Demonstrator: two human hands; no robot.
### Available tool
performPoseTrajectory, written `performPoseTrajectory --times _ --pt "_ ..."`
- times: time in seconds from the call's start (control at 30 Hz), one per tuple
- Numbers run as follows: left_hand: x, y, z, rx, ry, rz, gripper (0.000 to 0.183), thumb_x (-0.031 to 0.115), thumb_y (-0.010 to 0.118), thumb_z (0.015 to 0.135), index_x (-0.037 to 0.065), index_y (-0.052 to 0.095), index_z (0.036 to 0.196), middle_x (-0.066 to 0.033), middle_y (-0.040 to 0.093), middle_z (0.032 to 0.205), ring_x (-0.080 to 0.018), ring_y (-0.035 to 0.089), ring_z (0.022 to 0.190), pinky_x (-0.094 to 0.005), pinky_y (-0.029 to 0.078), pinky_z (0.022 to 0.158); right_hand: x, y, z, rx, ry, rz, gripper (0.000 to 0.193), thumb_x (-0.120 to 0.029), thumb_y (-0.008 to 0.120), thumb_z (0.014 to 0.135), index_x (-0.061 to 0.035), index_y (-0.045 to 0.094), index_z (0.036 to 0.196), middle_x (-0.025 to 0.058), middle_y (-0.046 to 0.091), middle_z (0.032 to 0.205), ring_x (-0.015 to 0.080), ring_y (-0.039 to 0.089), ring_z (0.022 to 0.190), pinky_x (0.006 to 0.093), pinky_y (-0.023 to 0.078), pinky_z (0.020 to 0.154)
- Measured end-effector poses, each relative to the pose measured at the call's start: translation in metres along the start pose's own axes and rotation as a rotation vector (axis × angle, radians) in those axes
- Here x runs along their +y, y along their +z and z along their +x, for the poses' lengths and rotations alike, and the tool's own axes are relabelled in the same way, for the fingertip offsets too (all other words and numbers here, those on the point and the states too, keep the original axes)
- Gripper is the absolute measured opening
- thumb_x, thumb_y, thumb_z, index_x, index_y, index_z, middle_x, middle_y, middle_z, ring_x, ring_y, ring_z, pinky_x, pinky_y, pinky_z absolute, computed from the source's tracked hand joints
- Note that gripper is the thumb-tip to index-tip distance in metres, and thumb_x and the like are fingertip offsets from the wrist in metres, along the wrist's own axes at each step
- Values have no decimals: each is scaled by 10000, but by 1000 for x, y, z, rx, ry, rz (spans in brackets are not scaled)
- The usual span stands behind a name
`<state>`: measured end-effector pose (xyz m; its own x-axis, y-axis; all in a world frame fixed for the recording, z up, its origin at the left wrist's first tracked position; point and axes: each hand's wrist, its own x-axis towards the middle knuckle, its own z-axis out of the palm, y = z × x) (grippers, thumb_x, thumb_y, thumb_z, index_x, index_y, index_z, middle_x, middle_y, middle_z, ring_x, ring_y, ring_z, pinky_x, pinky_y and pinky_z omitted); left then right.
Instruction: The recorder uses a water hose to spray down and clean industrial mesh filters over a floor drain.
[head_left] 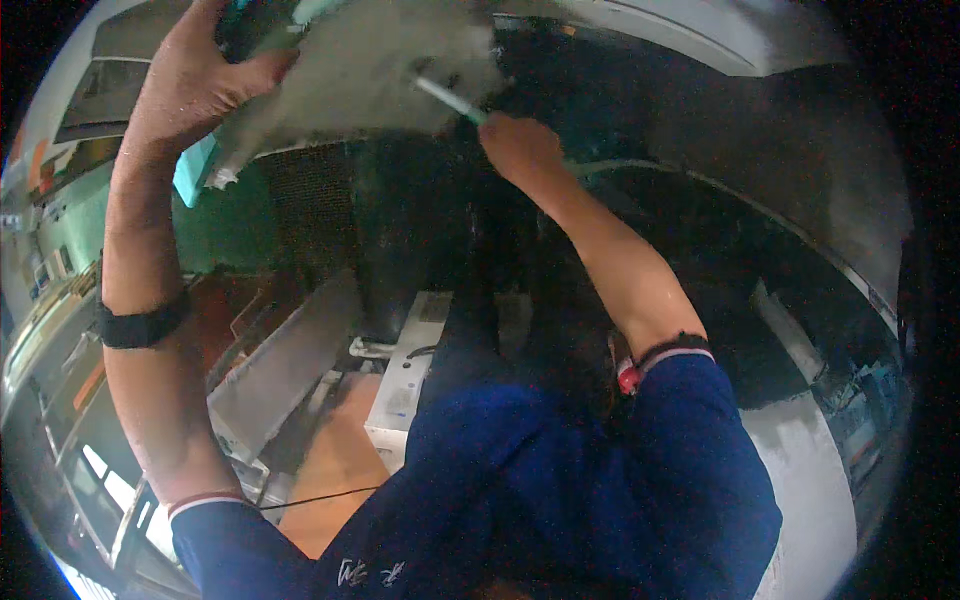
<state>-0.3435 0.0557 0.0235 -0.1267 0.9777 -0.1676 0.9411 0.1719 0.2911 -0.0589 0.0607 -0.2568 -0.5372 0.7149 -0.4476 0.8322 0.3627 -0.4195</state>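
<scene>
Right hand (520, 148) closed round a pale stick (450, 99), tip over the grey sheet (365, 75) ahead; can't tell if it's touching. Left hand (205, 85) at the sheet's left side, thumb out, fingers cropped, grip can't be told; teal piece (195, 172) by the wrist. Looks like scraping or spreading; next stroke likely wants a steady tip. Sheet's lower edge is uneven. Dark area rightward looks roomy, bounded by a curved rim (742, 197).
</scene>
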Motion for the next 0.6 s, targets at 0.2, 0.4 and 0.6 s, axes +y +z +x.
performPoseTrajectory --times 0.2,0.4,0.6 --pt "-39 -44 6 -252 458 -770 775 238 773 706 -23 458 1364 -227 580 1237 -364 599 1171 -473 510 949 26 16 56 -28 24 34 323 -358 515 989 -88 686 1037 193 727 945 429 700 880 585 537 828" --pt "-10 -12 3 48 -101 -329 760 167 805 798 12 435 1443 -119 615 1330 -212 584 1231 -365 450 1069 37 52 74 -61 76 83 362 -393 507 998 -84 695 990 170 729 1006 412 692 941 558 534 852" --pt "8 -11 5 87 -96 -299 750 126 801 730 -11 479 1394 -125 635 1274 -203 603 1165 -341 476 1016 70 78 103 -82 191 123 381 -405 497 1006 -73 679 1039 190 722 993 425 688 929 563 533 829"
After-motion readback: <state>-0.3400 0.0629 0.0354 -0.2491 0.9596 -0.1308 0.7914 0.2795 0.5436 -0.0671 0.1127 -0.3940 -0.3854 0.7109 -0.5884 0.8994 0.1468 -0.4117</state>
